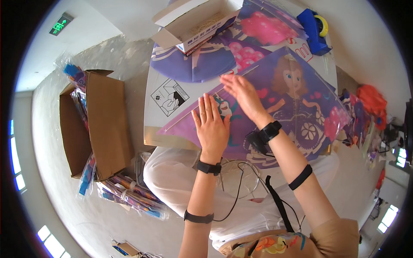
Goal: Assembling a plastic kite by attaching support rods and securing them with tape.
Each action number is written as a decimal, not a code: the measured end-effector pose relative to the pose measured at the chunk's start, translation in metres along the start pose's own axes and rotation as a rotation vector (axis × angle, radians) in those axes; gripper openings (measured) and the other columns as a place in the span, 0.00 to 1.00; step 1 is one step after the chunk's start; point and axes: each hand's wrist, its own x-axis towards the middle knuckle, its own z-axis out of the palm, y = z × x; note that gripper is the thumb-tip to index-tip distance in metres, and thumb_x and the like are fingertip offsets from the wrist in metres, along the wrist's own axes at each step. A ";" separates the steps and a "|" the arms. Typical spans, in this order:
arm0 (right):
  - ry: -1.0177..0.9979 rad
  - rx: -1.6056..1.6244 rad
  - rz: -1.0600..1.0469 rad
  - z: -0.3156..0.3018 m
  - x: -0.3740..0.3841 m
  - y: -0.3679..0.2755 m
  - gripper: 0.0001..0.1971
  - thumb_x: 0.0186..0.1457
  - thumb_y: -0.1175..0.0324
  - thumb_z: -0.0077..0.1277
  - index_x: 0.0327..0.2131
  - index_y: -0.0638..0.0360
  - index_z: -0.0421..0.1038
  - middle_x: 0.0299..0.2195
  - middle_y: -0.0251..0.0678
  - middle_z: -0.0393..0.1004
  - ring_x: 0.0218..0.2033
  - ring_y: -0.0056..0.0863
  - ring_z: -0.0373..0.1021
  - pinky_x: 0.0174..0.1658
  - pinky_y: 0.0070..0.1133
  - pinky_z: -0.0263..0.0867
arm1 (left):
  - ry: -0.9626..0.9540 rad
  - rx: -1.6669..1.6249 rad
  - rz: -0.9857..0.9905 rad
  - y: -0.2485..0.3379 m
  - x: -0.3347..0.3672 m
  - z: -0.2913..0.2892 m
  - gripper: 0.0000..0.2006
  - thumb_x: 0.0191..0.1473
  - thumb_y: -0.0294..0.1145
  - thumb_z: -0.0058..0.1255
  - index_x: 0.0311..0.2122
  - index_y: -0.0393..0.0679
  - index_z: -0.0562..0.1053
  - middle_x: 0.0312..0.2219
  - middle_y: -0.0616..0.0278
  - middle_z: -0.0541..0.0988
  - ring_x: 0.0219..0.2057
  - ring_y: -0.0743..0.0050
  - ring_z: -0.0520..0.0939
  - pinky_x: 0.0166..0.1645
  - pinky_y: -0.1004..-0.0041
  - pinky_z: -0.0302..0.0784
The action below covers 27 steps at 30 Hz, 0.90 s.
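Note:
A purple kite sheet (258, 129) printed with a princess figure and pink flowers lies on the white table (150, 116) in front of me. Along its upper left edge runs a thin pale rod (189, 115). My left hand (211, 129) rests flat on the sheet near that edge, fingers stretched out. Beside it, to the right, my right hand (245, 96) is turned on its side, fingers extended toward the rod; whether it touches the sheet I cannot tell. Neither hand holds anything. Another printed sheet (193, 69), purple-blue, lies beyond, partly under the kite sheet.
An open white carton (211, 26) stands at the far side of the table. A blue tape dispenser (312, 34) with yellow tape sits far right. On the floor at left are an open brown cardboard box (109, 120) and plastic-wrapped bundles (133, 193). Black cables (238, 185) hang near my lap.

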 end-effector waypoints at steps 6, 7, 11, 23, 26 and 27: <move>0.261 -0.014 -0.189 -0.088 0.032 -0.032 0.22 0.65 0.56 0.47 0.50 0.68 0.65 0.51 0.44 0.69 0.57 0.32 0.65 0.61 0.28 0.61 | 0.026 0.057 -0.316 -0.017 -0.028 -0.011 0.38 0.58 0.48 0.48 0.65 0.33 0.53 0.67 0.48 0.52 0.69 0.53 0.49 0.69 0.51 0.44; 0.295 -0.043 -0.197 -0.093 0.034 -0.038 0.21 0.64 0.57 0.47 0.49 0.68 0.66 0.49 0.43 0.70 0.57 0.32 0.66 0.60 0.28 0.61 | 0.043 0.056 -0.395 -0.025 -0.035 -0.016 0.38 0.58 0.48 0.48 0.65 0.32 0.53 0.67 0.47 0.52 0.69 0.51 0.49 0.69 0.51 0.44; 0.353 -0.256 -0.267 -0.077 0.036 -0.041 0.15 0.65 0.60 0.46 0.46 0.62 0.70 0.46 0.36 0.73 0.51 0.25 0.69 0.55 0.23 0.63 | 0.169 0.073 -0.555 -0.055 -0.051 -0.022 0.38 0.58 0.46 0.48 0.65 0.31 0.52 0.66 0.43 0.52 0.68 0.47 0.49 0.69 0.51 0.43; 0.552 -0.527 -0.503 -0.102 0.013 -0.068 0.14 0.59 0.71 0.52 0.48 0.62 0.66 0.46 0.39 0.72 0.48 0.29 0.69 0.48 0.24 0.66 | -0.005 -0.025 0.202 0.055 0.048 0.033 0.34 0.60 0.43 0.45 0.65 0.33 0.53 0.66 0.48 0.53 0.69 0.53 0.49 0.70 0.54 0.42; 0.821 -0.807 -0.706 -0.216 0.037 -0.151 0.16 0.58 0.67 0.53 0.48 0.61 0.68 0.47 0.42 0.72 0.49 0.35 0.68 0.51 0.28 0.64 | -0.028 0.013 0.220 0.067 0.045 0.038 0.35 0.60 0.45 0.45 0.65 0.34 0.53 0.66 0.48 0.53 0.69 0.54 0.49 0.70 0.55 0.42; 0.888 -0.929 -0.720 -0.263 0.041 -0.179 0.17 0.59 0.64 0.52 0.48 0.61 0.69 0.48 0.44 0.72 0.50 0.39 0.67 0.52 0.31 0.63 | -0.032 0.016 0.232 0.077 0.047 0.039 0.35 0.60 0.45 0.45 0.65 0.34 0.53 0.66 0.48 0.53 0.69 0.54 0.50 0.70 0.55 0.42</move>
